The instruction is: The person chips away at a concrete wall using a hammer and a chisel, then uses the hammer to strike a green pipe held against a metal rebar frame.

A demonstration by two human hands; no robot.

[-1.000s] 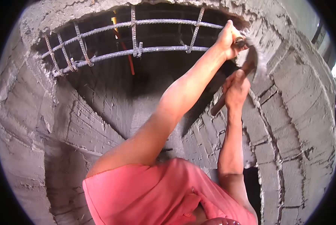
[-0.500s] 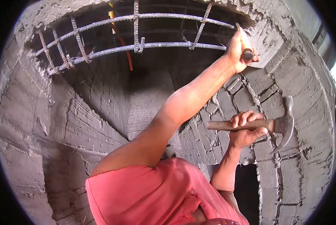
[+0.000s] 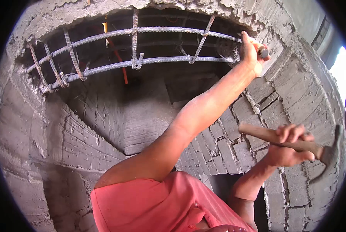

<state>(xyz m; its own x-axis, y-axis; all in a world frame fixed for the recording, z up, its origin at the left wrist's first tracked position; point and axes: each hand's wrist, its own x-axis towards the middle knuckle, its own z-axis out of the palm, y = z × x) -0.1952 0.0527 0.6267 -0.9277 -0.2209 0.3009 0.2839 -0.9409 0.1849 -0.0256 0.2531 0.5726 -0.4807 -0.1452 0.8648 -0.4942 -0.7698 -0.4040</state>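
Up at the wall opening [image 3: 57, 17], beside rebar [image 3: 161, 60]: L hand [image 3: 251, 52] fisted on chisel [image 3: 262, 51] at its edge. R hand [image 3: 289, 149] gripping hammer [image 3: 260, 133], cocked low, well apart. Between blows, prob.; next needs a square hit.

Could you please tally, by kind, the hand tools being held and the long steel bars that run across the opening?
hammer, gripped in the right hand: 1
chisel, gripped in the left hand: 1
long steel bars across the opening: 2
Total: 4
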